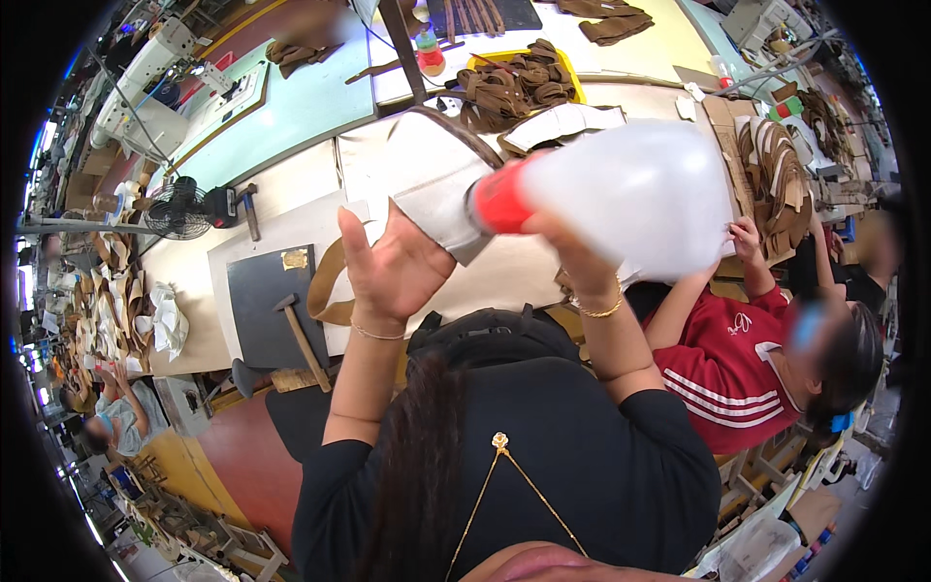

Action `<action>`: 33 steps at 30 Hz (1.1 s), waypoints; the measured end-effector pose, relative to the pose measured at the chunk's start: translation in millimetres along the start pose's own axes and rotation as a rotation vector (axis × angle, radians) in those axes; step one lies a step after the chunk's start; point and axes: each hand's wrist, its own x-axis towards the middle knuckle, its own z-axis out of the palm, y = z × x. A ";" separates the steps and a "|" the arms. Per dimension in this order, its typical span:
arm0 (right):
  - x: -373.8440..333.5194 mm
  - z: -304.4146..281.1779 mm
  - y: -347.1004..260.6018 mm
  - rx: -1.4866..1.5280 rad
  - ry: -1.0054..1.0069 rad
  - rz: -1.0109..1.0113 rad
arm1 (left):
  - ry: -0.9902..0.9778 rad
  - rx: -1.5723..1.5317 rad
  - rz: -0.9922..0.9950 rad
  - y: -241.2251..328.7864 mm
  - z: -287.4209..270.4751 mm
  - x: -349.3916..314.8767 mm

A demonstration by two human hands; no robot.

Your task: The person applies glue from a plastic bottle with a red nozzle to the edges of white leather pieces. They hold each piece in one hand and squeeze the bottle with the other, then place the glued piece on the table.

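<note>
My right hand [574,247] grips a translucent white plastic bottle [635,199] near its red collar [506,197]. The bottle lies sideways in the air, blurred by motion, its dark narrow end towards the left. My left hand [393,272] is palm up with the thumb stretched away from the palm. A pale grey-white flat piece [441,215] lies across its fingers and hides most of them, beside the bottle's dark end. Left of that hand, a brown curved strip [330,286] rests on the table.
A hammer [303,339] lies on a dark board [272,301] at left, with another hammer [251,211] and a small black fan [179,209] beyond. A yellow tray [579,89] holds brown strips. At right sits a co-worker in a red jacket [722,373], hands near stacked brown pieces [771,175].
</note>
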 end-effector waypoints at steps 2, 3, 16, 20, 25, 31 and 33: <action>-5.2 7.2 7.7 0.135 -0.068 0.064 | 0.000 0.152 0.032 -1.0 -5.0 -2.2; -1.0 11.9 1.4 0.334 0.054 0.180 | 0.015 0.182 0.021 -0.3 -8.1 -0.8; 34.8 -11.5 8.8 0.167 0.372 0.073 | -0.003 0.130 -0.014 1.7 -6.5 -2.0; 34.6 9.0 -5.2 0.164 0.245 0.071 | -0.055 0.132 -0.049 -4.6 -1.9 3.0; 21.9 25.8 -5.5 0.081 -0.050 0.050 | 0.001 0.242 -0.079 -3.2 10.8 11.4; 40.2 29.7 8.6 -0.114 -0.107 -0.164 | -0.008 -0.153 -0.078 4.6 10.8 13.7; 45.2 26.0 2.4 -0.169 -0.154 -0.314 | -0.309 -0.330 -0.036 7.6 6.2 18.4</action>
